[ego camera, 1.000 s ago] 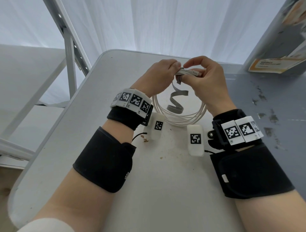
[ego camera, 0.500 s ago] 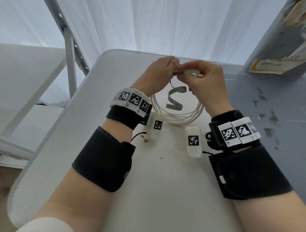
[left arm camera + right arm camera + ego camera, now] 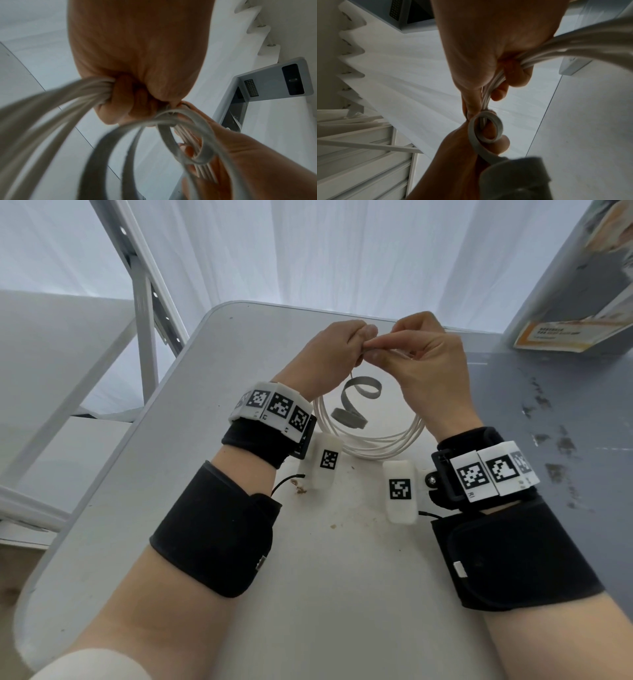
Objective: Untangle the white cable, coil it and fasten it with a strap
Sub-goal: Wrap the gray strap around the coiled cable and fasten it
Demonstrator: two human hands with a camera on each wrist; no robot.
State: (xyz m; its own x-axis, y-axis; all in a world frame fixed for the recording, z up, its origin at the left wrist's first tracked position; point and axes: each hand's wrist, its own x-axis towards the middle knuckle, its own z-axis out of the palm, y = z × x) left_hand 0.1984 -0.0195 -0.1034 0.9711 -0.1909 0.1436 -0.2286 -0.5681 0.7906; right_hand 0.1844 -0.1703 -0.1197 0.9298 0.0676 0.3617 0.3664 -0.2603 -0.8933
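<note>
The white cable [image 3: 376,448] is coiled in several loops and held up off the white table [image 3: 191,460] by its far side. My left hand [image 3: 365,337] grips the bundled strands [image 3: 51,108] in a fist. My right hand [image 3: 374,348] has its fingers curled round the same strands [image 3: 573,40], its thumb and forefinger pinching right next to the left hand. Between the two hands a grey strap [image 3: 363,386] makes a loose loop [image 3: 499,125] round the bundle. Its tail [image 3: 106,155] hangs down in a curl inside the coil.
A grey surface [image 3: 555,412] adjoins the table on the right, with a printed box [image 3: 582,313] at its far end. A white metal frame [image 3: 147,313] stands off the table's left edge. Crumbs [image 3: 301,490] lie near my left wrist. White curtain hangs behind.
My fingertips have closed together over the bundle, and the strap end that lay across it is now hidden under them. The strap's tail hangs lower in a looser curl.
</note>
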